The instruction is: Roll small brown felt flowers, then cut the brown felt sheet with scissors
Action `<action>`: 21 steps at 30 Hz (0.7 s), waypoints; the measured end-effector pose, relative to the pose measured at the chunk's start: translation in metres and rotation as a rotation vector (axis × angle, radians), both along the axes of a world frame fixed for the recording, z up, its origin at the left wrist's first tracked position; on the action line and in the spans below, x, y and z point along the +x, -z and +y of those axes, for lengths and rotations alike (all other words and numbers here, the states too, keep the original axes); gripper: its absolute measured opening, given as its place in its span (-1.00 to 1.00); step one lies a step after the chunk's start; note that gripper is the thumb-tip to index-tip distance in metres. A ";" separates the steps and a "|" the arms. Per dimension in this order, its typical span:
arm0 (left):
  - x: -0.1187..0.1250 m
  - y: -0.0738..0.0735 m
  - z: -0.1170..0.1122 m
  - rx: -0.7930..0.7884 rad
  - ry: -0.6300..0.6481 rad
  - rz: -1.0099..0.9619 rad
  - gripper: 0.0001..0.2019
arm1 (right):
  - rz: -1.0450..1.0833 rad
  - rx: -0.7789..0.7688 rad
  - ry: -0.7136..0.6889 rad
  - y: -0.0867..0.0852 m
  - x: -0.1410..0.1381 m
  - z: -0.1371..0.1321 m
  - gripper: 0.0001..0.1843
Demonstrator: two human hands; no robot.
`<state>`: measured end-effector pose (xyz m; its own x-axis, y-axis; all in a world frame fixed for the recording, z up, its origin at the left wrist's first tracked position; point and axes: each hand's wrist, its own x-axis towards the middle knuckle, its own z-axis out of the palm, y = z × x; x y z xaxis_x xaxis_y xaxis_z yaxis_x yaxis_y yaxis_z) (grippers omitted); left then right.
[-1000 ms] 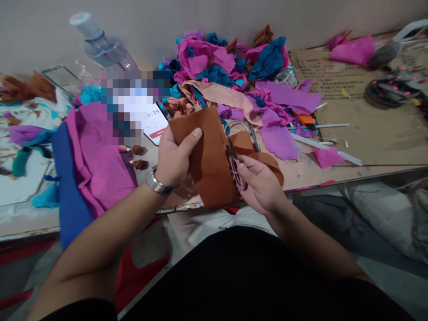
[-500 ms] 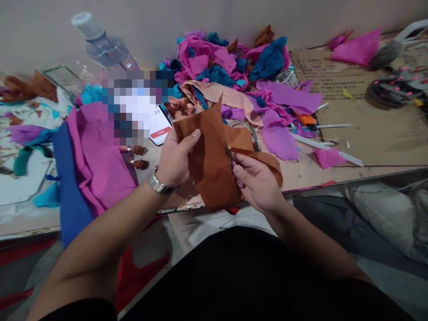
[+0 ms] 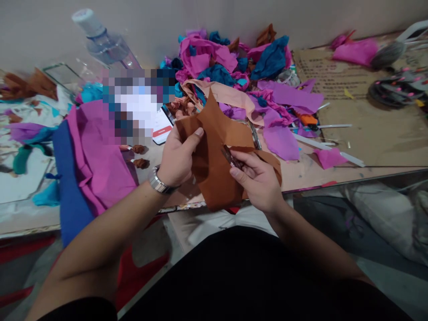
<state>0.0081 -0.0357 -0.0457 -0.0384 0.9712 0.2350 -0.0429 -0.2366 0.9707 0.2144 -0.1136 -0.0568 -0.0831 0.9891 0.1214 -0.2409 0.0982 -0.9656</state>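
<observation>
A brown sheet of crepe-like paper (image 3: 217, 174) is pinched at its left edge by my left hand (image 3: 179, 154), thumb on top. Its upper edge has a pointed tip and a curved cut, and a flap reaches to the right. My right hand (image 3: 256, 178) is closed around small scissors (image 3: 230, 158), whose blades lie against the front of the brown sheet. The scissors' handles are mostly covered by my fingers. Behind my right hand a looped brown strip (image 3: 272, 165) shows. Two small brown rolled pieces (image 3: 140, 163) rest left of my left hand.
Crumpled pink, blue and purple scraps (image 3: 217, 58) heap at the back. A phone (image 3: 162, 127) lies behind my left hand, near a clear bottle (image 3: 110, 47). Pink sheets (image 3: 96, 156) overhang the table's front edge. Cardboard (image 3: 334, 98) and white sticks (image 3: 344, 156) lie to the right.
The scissor blades have come out of the slit and now lie lower, on the sheet's face. The sheet's upper tip has shifted left, and its right flap has spread open.
</observation>
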 end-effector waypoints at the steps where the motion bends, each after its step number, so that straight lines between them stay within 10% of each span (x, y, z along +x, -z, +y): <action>1: 0.000 0.000 0.000 0.007 -0.001 -0.001 -0.51 | -0.038 0.026 0.023 0.001 0.001 0.000 -0.51; 11: -0.001 0.003 0.001 0.167 0.067 0.124 -0.45 | -0.486 0.323 0.183 -0.008 0.010 -0.004 -0.67; 21: -0.003 -0.001 0.000 0.279 0.144 0.234 -0.61 | -0.048 -0.056 0.017 0.000 0.007 0.003 -0.49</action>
<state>0.0053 -0.0352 -0.0449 0.1798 0.8601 0.4774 0.1202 -0.5008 0.8571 0.2216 -0.1102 -0.0573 -0.0708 0.9955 0.0623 -0.1925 0.0476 -0.9801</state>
